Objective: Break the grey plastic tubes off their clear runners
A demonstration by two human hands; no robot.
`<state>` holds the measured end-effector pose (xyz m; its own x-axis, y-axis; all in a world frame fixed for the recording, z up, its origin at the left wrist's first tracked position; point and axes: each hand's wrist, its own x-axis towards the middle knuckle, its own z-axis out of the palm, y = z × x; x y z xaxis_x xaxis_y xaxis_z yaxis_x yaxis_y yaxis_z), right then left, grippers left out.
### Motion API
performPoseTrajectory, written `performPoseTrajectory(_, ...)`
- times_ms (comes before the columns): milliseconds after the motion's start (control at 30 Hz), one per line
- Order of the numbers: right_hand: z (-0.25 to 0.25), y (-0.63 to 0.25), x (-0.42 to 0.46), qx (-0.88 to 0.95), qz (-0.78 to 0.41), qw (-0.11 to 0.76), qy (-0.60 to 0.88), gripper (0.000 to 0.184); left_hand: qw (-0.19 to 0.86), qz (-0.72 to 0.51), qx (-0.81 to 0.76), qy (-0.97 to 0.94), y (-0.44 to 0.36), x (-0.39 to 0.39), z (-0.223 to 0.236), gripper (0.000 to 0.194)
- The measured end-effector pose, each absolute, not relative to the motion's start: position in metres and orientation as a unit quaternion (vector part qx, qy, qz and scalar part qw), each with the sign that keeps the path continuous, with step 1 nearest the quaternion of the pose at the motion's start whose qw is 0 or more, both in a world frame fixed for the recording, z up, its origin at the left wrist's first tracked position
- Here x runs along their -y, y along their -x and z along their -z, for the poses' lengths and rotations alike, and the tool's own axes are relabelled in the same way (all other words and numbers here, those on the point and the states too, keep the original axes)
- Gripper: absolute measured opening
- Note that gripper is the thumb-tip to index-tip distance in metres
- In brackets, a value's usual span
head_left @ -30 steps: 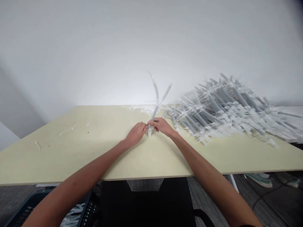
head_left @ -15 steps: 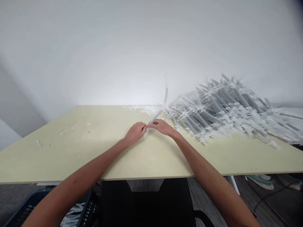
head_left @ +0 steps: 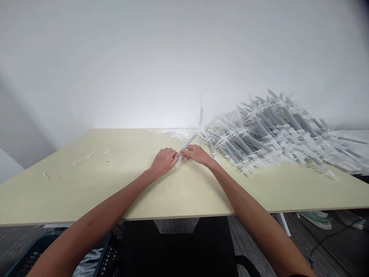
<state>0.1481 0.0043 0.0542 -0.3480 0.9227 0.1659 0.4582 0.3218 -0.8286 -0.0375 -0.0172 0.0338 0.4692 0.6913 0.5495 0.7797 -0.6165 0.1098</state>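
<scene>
A grey tube (head_left: 190, 141) with a clear, whitish near end slants over the table in front of me. My left hand (head_left: 164, 162) is closed, with thumb and fingertips pinching that near end from the left. From the right, my right hand (head_left: 197, 154) is closed on the same tube just above, its fingers bent around it. The tube's far part runs toward a cluster of white cable-tie tails (head_left: 201, 131), where a clear-tipped piece stands up. What lies between my fingertips is too small to make out.
On the right a big pile of grey tubes (head_left: 268, 121) with clear ends and white ties spreads over the table (head_left: 121, 198). White tie offcuts (head_left: 179, 133) lie at the back edge. Loose strips (head_left: 84, 157) lie at left. Below stands a dark basket (head_left: 37, 244) holding similar pieces.
My right fingers have shifted slightly and curl more under the tube. Both hands stay at its near end; the view has moved a little.
</scene>
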Motion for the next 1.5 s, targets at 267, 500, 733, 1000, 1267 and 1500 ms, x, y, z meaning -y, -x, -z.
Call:
performPoseTrajectory(267, -0.05, -0.144, -0.006, 0.73, -0.316, 0.369, 0.481, 0.029, 0.044, 0.258, 0.431, 0.864, 0.031, 0.029, -0.037, 0.05)
performPoseTrajectory(500, -0.049, -0.137, -0.003, 0.736, -0.251, 0.371, 0.507, 0.022, 0.006, 0.278, 0.457, 0.845, 0.029, 0.026, -0.035, 0.039)
performPoseTrajectory(733, -0.05, -0.139, -0.001, 0.742, -0.217, 0.368, 0.517, 0.024, -0.027, 0.28, 0.405, 0.87, 0.039, 0.016, -0.034, 0.03)
performPoseTrajectory(1000, -0.048, -0.138, -0.002, 0.745, -0.214, 0.365, 0.516, 0.026, -0.152, 0.318, 0.406, 0.843, 0.04, 0.008, -0.028, 0.032)
performPoseTrajectory(1267, -0.046, -0.136, -0.002, 0.724, -0.297, 0.388, 0.487, 0.022, -0.238, 0.346, 0.424, 0.803, 0.041, 0.006, -0.026, 0.03)
performPoseTrajectory(1500, -0.049, -0.131, 0.005, 0.663, -0.481, 0.392, 0.418, 0.022, -0.264, 0.345, 0.446, 0.782, 0.04, 0.002, -0.025, 0.035)
